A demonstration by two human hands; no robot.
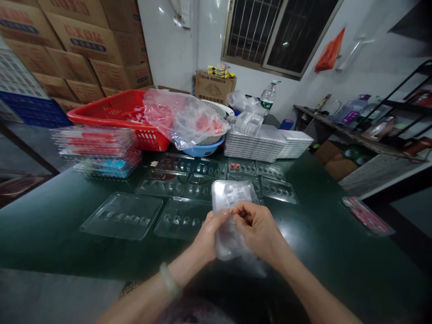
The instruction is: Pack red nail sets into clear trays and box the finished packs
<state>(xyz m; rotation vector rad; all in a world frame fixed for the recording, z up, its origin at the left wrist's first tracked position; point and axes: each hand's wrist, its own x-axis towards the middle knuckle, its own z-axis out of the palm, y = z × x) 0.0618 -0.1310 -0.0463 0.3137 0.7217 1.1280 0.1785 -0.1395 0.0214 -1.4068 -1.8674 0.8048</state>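
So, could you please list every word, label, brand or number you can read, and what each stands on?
Stacked cartons: probably "食品" in red; other print blurred.
Small carton: dark characters, too blurred.
Water bottle: green label, unreadable.
Large jug: purple label, unreadable.
Yellow packets: print too small.

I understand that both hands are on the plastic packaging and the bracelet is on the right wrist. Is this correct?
One detail is wrong: the head view shows the bracelet on the left wrist. The left hand and right hand are on the plastic packaging.
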